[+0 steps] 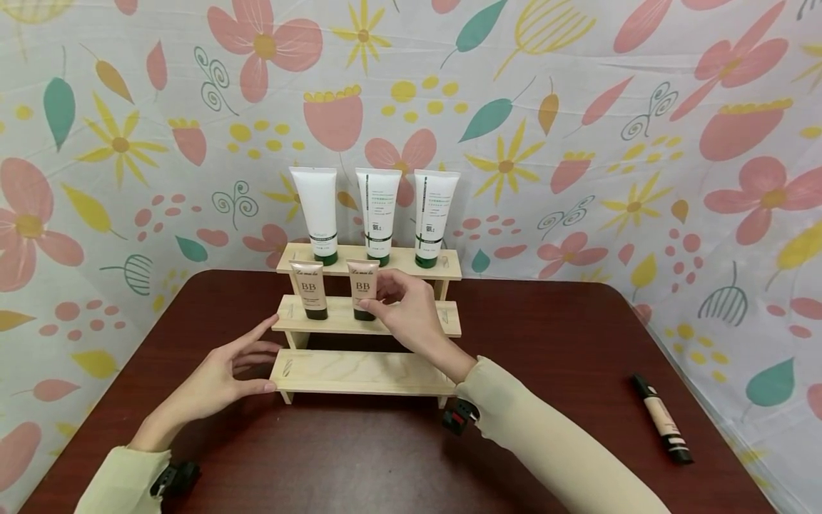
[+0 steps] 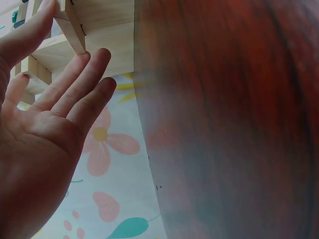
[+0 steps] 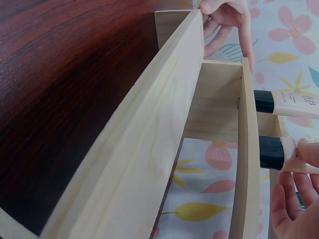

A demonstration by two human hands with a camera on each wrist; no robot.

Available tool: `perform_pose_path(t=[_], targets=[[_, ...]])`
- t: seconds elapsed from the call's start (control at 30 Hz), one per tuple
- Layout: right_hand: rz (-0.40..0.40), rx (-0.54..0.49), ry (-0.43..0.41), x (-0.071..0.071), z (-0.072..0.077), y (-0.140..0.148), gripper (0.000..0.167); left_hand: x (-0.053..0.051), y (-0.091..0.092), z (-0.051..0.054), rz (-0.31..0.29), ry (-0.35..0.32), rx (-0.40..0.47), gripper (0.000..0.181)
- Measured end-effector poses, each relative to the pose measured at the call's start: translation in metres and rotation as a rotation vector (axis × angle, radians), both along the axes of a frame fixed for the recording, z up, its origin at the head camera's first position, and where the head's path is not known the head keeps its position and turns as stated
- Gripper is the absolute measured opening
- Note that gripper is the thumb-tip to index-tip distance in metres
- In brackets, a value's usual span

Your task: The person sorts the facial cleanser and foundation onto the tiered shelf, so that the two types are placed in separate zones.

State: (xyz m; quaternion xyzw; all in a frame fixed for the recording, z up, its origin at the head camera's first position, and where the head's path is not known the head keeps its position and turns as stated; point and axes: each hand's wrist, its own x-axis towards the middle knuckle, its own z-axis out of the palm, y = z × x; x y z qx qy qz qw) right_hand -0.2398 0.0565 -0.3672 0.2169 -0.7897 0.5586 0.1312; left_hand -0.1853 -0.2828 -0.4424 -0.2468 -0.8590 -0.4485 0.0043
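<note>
A three-step wooden rack (image 1: 366, 371) stands on the table. On its middle step are two beige BB cream tubes, caps down: the left tube (image 1: 309, 289) stands alone, and my right hand (image 1: 411, 307) pinches the other tube (image 1: 362, 285) between thumb and fingers. In the right wrist view, the black cap of the pinched tube (image 3: 271, 153) is at the step's edge. My left hand (image 1: 225, 375) touches the rack's left end with straight fingers, thumb at the bottom step and index finger at the middle one; the left wrist view shows its open palm (image 2: 45, 134).
Three white tubes with green caps stand on the top step: left (image 1: 317, 214), middle (image 1: 379, 214) and right (image 1: 435, 214). A beige tube with black ends (image 1: 661, 421) lies at the table's right. Behind the dark red table (image 1: 546, 343) hangs a flower-patterned cloth (image 1: 559, 93).
</note>
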Motion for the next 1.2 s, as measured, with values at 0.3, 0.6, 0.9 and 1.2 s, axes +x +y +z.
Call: perform_pose_path(t=[0.3,0.6,0.9,1.2], targets=[[0.004,0.000,0.018,-0.0024,-0.0011,0.0014,0.031,-0.0003,0.0009,0.0005,0.000,-0.001,0.000,0.106],[-0.001,-0.008,0.012,-0.0024,-0.0015,0.0002,0.030,0.0004,0.0010,0.0005,0.005,-0.004,0.001,0.106],[0.007,0.007,0.013,-0.0025,-0.0009,0.0007,0.031,0.0003,0.0003,-0.0004,0.005,-0.009,0.006,0.106],[0.014,0.029,0.008,-0.0022,-0.0007,0.0019,0.035,0.0003,0.0003,-0.0007,0.005,-0.008,0.008,0.106]])
